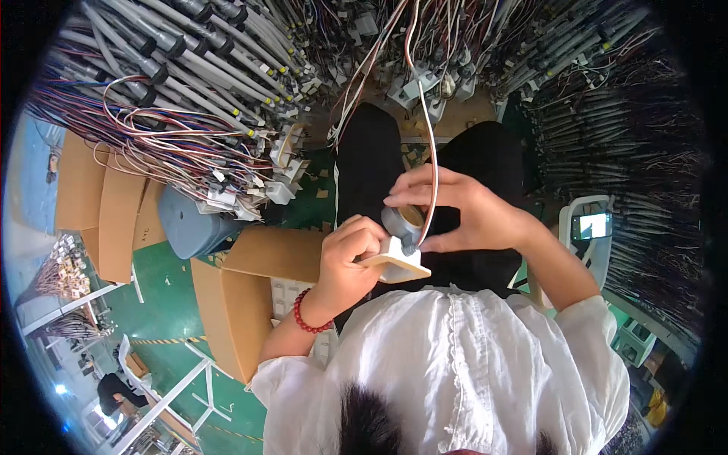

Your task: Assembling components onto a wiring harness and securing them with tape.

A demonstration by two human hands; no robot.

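My left hand (347,262) is closed on a white plastic housing (406,267) in front of my chest. A few thin wires (433,159), brown and white among them, run up from the housing and away past the top of the view. Dark grey tape wraps their base where they meet it. My right hand (478,212) grips a roll of grey tape (400,221) with a brown core, fingertips at its far rim and thumb near the wires. The roll sits right beside the wrapped spot. Its tape end cannot be made out.
An open cardboard box (220,318) with white plastic parts stands at my left, near a blue-grey stool (189,220). Bundles of grey-sleeved cables (205,57) hang left, ahead and right (629,159). A lit phone (591,226) is at the right. A person (117,394) is far lower left.
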